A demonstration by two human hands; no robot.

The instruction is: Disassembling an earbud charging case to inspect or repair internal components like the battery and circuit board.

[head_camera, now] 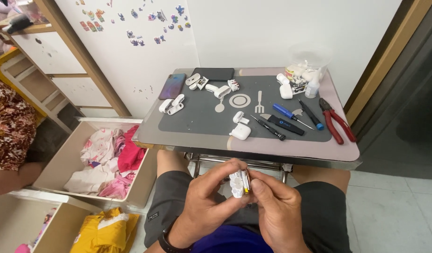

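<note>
1. Your left hand point(204, 204) and right hand point(277, 211) meet over your lap, fingers pinched narrow on one small white earbud case part point(238, 182) with a yellow-edged piece showing at its right side.
2. It is held in mid-air, with no surface beneath; I judge a slipped grip would drop it to the tiled floor point(394, 211), and hard squeezing could crack the thin plastic.
3. Farther off, the grey work mat point(197, 117) carries a closed white case point(240, 131), screwdrivers point(268, 127) and red pliers point(337, 119) at the right.
4. A bin of clothes point(106, 159) sits at the left.
</note>
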